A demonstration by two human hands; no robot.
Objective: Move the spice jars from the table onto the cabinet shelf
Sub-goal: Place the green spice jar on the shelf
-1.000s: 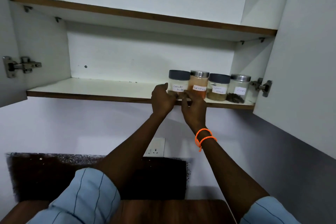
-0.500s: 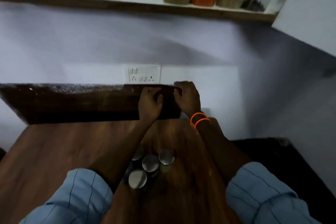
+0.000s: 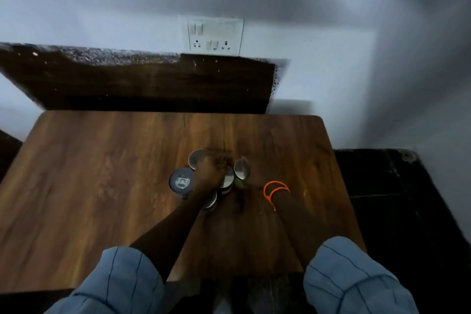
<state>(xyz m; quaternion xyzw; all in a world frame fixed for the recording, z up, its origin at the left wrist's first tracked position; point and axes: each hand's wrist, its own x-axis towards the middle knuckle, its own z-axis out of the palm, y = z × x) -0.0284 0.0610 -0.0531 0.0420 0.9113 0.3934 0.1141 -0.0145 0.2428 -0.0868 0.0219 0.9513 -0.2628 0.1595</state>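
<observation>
Several round, metal-lidded spice jars (image 3: 181, 181) cluster on the brown wooden surface (image 3: 102, 173); left hand (image 3: 210, 173) and blurred right hand (image 3: 251, 187) reach in, grips unreadable. Best to take outer jars first.

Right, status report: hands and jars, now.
Left hand down on the jar cluster, grip unclear. Right hand blurred beside it. Jars on table. Nothing in the way.
</observation>
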